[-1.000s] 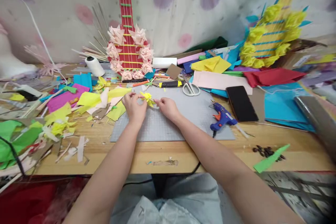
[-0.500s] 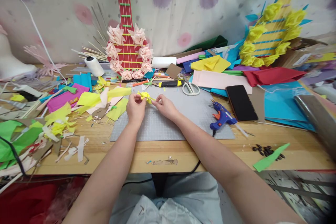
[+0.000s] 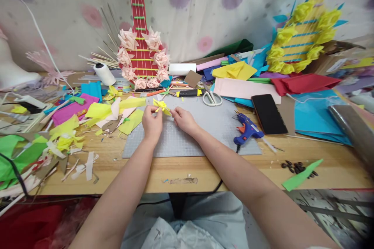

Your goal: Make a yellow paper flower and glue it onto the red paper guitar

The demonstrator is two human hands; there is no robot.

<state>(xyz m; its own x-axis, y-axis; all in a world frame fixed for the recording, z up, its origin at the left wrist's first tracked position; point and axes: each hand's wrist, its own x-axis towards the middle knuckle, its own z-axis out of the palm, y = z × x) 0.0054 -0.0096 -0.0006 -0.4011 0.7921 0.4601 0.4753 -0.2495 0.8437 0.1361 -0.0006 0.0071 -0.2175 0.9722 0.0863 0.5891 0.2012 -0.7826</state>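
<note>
Yellow tissue, folded and crimped into a small flower (image 3: 161, 106), sits pinched between both hands just above the far edge of the grey mat (image 3: 189, 140). The left hand (image 3: 152, 121) grips it from the near left side with thumb and forefinger closed on the paper; the right hand (image 3: 182, 120) has its fingertips closed on the flower's right tip, as if on a petal or a thin stem, though which cannot be made out. The flower looks very light and soft, likely to crush or tear if squeezed, so the safest hold seems to be at its gathered centre or base, with the petals left free. On the mat's right part lies a blue glue gun (image 3: 247, 130), its nozzle pointing away from the hands. Scissors (image 3: 212, 98) rest on the mat's far edge, and a black phone (image 3: 268, 113) lies just beyond its right corner. Left of the mat, scraps of yellow, pink and green paper (image 3: 97, 111) are strewn over the wooden table (image 3: 204, 169). Behind the mat a red guitar shape (image 3: 140, 46) ringed with pink paper flowers leans upright against the cloth backdrop, with a white spool (image 3: 104, 73) to its left. Far right of the mat stands a second guitar shape (image 3: 306, 35) trimmed in yellow flowers.
</note>
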